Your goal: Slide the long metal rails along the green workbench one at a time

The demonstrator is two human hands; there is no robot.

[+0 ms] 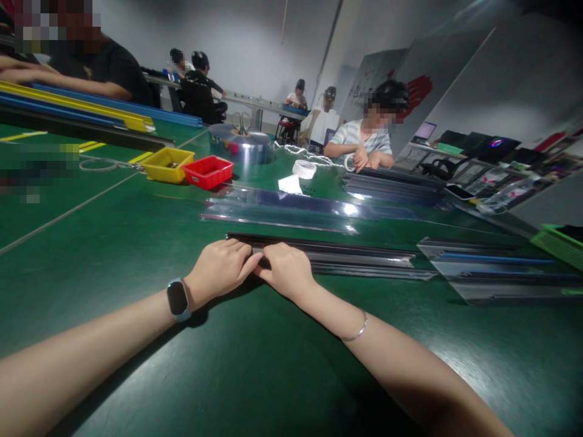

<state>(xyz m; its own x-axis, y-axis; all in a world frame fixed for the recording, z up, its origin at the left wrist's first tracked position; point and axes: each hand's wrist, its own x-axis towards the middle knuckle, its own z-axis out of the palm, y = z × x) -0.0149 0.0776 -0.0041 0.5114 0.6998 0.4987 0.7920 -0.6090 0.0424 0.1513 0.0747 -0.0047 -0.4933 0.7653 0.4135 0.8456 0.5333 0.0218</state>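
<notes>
A long black plastic profile strip lies on the green tabletop, running to the right from under both hands. My left hand is closed on its left end, with the thumb reaching toward the other hand. Right beside it, my right hand is closed on the same strip, its thumb almost meeting the left one. Both hands cover that part of the strip, so the fingertips are hidden. Just beyond lie flat clear plastic strips.
More dark strips under clear film lie at right, near a green basket. Farther back are a yellow bin, a red bin, a film roll with scissors and white tape. A co-worker sits opposite.
</notes>
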